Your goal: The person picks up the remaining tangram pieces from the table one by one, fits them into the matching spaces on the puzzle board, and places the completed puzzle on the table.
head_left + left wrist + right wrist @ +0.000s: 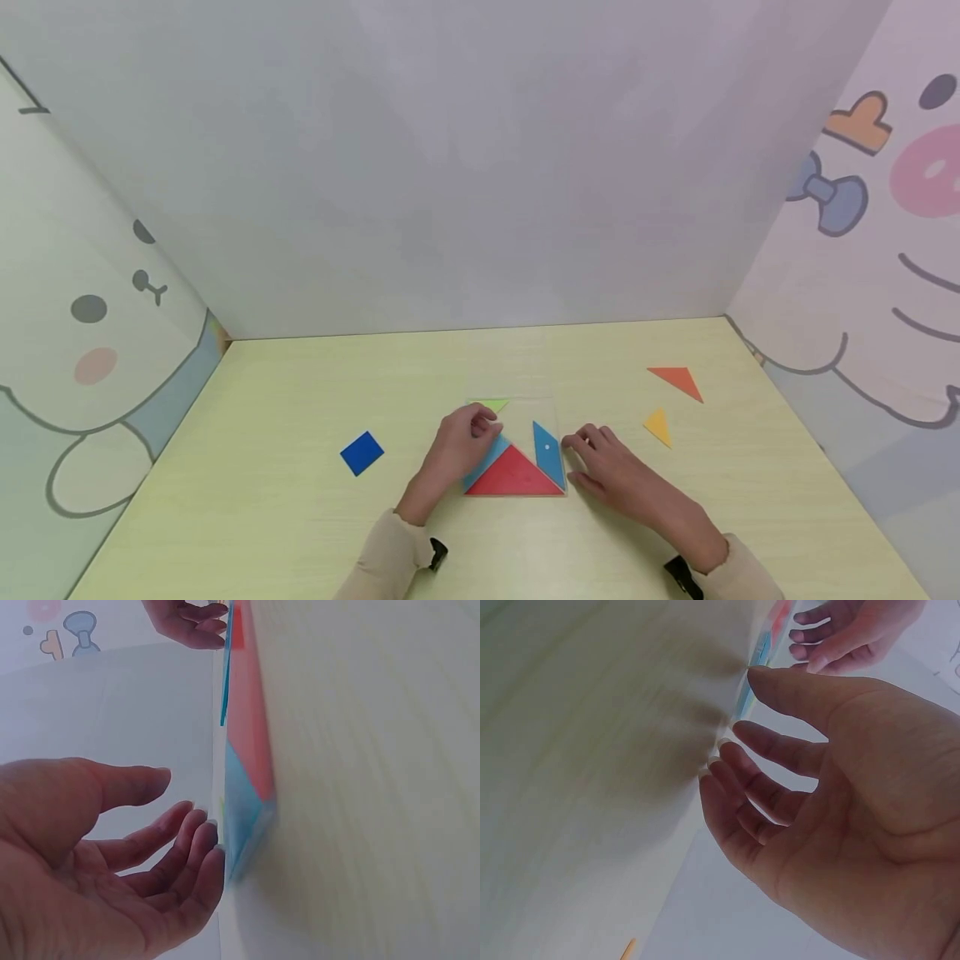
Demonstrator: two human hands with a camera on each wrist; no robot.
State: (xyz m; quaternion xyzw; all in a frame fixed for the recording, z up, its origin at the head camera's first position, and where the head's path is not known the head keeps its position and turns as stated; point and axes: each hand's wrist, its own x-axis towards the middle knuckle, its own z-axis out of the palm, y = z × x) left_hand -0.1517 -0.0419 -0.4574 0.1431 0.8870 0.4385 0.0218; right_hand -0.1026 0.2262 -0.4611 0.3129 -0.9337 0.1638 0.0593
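My left hand (459, 446) is over the left side of a thin clear tray (517, 497), its fingers loosely bent and the thumb apart from them, with nothing between. Under and beside it lie a light blue triangle (489, 462) and a green triangle (493, 405), both partly hidden by the hand. A large red triangle (513, 477) fills the tray's near side. Along the right side lies a blue parallelogram (551, 463). My right hand (626, 477) rests beside the tray's right edge, fingers relaxed and fingertips close to the parallelogram, holding nothing.
A dark blue square (362, 453) lies on the pale wooden table (285, 400) to the left. Toward the right are an orange-red triangle (681, 381) and a yellow triangle (660, 427). Printed cartoon panels stand at both sides, with a plain wall (465, 192) behind.
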